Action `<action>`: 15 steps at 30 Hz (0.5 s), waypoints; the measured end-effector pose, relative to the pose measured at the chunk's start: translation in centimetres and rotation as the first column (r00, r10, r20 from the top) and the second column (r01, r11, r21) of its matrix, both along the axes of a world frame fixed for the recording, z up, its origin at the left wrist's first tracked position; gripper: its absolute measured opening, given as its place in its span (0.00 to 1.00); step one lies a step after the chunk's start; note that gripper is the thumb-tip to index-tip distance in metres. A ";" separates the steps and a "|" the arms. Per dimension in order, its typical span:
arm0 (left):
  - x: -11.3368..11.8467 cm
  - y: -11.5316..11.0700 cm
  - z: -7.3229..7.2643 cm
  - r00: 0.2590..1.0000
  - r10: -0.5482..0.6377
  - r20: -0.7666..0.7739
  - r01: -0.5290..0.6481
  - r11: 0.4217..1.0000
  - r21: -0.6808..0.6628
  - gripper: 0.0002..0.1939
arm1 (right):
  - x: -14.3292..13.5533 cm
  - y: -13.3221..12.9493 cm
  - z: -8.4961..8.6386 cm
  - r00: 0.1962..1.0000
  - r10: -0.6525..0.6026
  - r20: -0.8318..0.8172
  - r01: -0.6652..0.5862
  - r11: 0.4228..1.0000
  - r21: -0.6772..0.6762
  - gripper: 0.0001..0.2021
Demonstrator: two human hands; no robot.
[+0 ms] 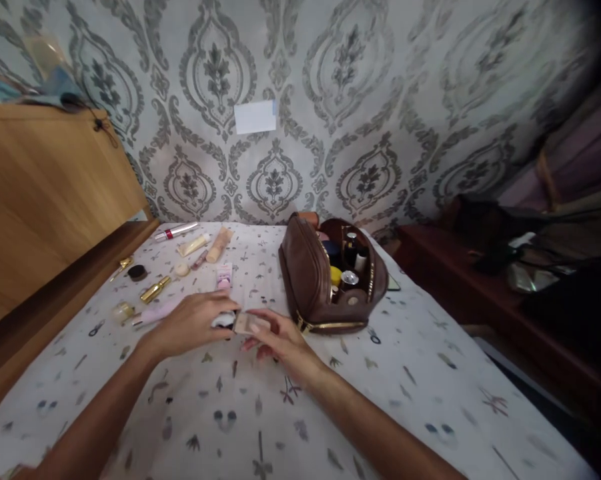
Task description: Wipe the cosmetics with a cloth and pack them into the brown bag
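Observation:
Near the middle of the table my two hands meet. My right hand [286,345] grips a small flat beige container [250,324] between thumb and fingers. My left hand [193,325] is closed around a small white-and-dark piece [223,321] that meets the container's left end; whether the two are joined I cannot tell. Just beyond my left hand lies a small pink-and-white tube [224,275], and a pale lilac tube [157,311] is partly hidden beside it. To the right of my hands stands an unzipped brown makeup bag [307,280] with several bottles and jars inside.
Makeup items lie at the left: a gold lipstick tube [155,289], a dark round pot [137,272], a glass jar [123,312], a peach tube [219,245], a cream tube [193,245] and a silver-pink tube [176,231]. A wooden cabinet [55,180] borders the left; patterned wall behind.

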State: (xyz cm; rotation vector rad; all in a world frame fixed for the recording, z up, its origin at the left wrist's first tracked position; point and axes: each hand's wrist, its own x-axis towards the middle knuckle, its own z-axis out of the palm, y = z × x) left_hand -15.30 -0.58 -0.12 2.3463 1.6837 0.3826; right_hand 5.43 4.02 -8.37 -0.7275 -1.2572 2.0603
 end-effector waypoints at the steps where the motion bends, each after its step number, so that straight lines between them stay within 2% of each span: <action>1: 0.8 0.0 -0.5 0.997 -0.015 0.071 0.016 1.000 -0.008 0.13 | 0.2 -0.2 -0.2 0.999 -0.024 -0.025 0.022 0.998 -0.053 0.29; 3: 1.8 0.1 -1.7 0.962 0.005 0.274 0.004 0.999 -0.033 0.15 | 0.8 -0.6 -0.5 0.992 -0.113 -0.055 0.102 0.981 -0.163 0.26; 6: 1.9 0.4 -3.7 0.821 0.109 0.560 -0.048 0.991 -0.123 0.14 | 1.6 -0.9 -0.7 0.974 -0.213 -0.077 0.180 0.936 -0.302 0.27; 9: 0.5 0.7 -5.2 0.662 0.242 0.710 -0.186 0.970 -0.156 0.15 | 2.1 -1.0 -0.5 0.965 -0.240 -0.104 0.198 0.930 -0.310 0.25; 12: -1.2 0.9 -6.1 0.437 0.294 0.850 -0.345 0.928 -0.144 0.18 | 2.2 -0.9 -0.2 0.954 -0.265 -0.143 0.216 0.933 -0.288 0.23; 13: -1.5 1.0 -6.3 0.378 0.293 0.878 -0.363 0.920 -0.150 0.18 | 2.2 -0.9 -0.1 0.952 -0.267 -0.153 0.214 0.932 -0.293 0.22; 15: -1.7 1.1 -6.6 0.323 0.297 0.899 -0.329 0.925 -0.188 0.19 | 2.1 -0.8 -0.1 0.952 -0.255 -0.168 0.194 0.929 -0.315 0.23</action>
